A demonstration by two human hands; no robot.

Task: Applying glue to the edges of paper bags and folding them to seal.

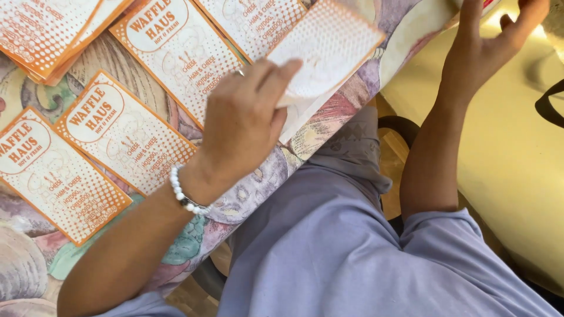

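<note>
The orange-and-white paper sleeve (329,50) sits at the near edge of the tabletop (329,126), tilted, with its dotted side up and one corner reaching out past the table's edge. The left hand (244,120) pinches it at its lower left corner, thumb on top and fingers curled beneath or behind, so the sleeve is lifted slightly off the patterned cloth. A ring shows on one finger of that hand, and a white bead bracelet (187,196) circles the wrist.

Just beside the held sleeve, flat sleeves of the same kind lie face up in a row across the tabletop: one (179,50) directly under the hand's knuckles, another (120,132) to its left, and a third (53,173) further left near the table's edge. At the top left corner a loose stack of sleeves (56,29) overlaps itself. The cloth (23,264) beneath them is printed with faded fruit and leaf shapes in purple, green and red.

The right hand (493,44) is well apart from all of this, raised at the top right with fingers spread and holding nothing, over a pale yellow surface (505,152). Below, the person's lilac garment (329,246) fills the lower middle of the view.
</note>
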